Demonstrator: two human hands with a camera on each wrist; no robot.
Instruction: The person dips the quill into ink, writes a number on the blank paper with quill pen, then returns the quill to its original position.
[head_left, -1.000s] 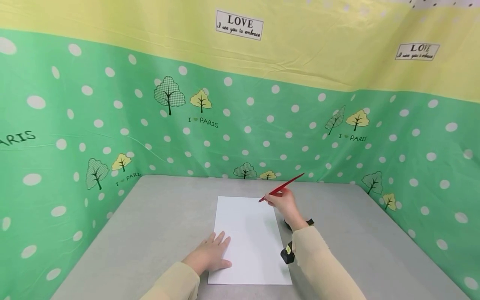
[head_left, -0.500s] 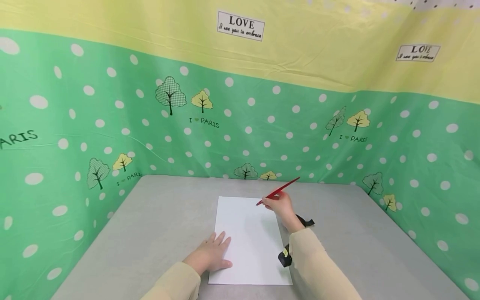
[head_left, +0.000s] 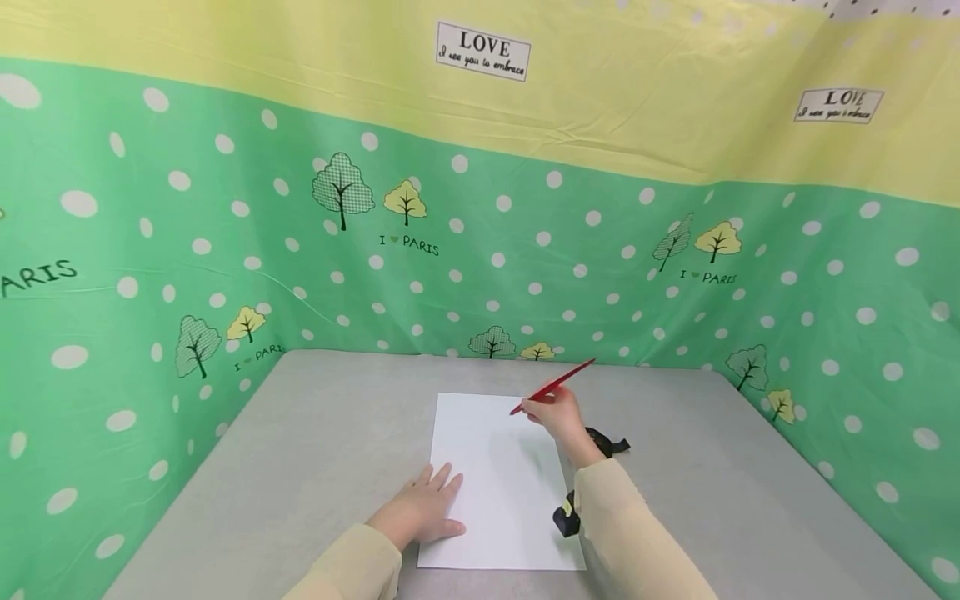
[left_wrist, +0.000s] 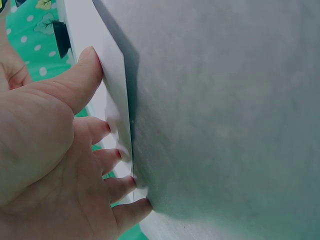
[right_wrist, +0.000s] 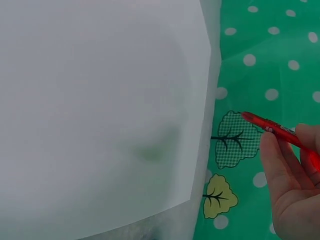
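A blank white sheet of paper (head_left: pixel 502 483) lies upright on the grey table. My left hand (head_left: pixel 426 504) rests on its left edge, fingers spread; in the left wrist view, the thumb and fingers of the left hand (left_wrist: pixel 65 135) lie along the sheet's slightly raised edge. My right hand (head_left: pixel 557 412) pinches a slim red pen (head_left: pixel 558 383) between thumb and fingers. Its dark tip points down and left over the sheet's upper right part, while the back end slants up to the right. In the right wrist view, the red pen (right_wrist: pixel 275 129) shows a blunt dark-red tip.
A black strap (head_left: pixel 619 446) and a black block (head_left: pixel 567 517) with a yellow mark sit at the right wrist, overlapping the sheet's right side. Behind the table (head_left: pixel 337 433) hangs a green and yellow curtain (head_left: pixel 420 317) with dots and trees, wrapping both sides.
My right hand has moved a little left and toward me, carrying the red pen, so its tip is farther over the sheet. The left hand stays in place.
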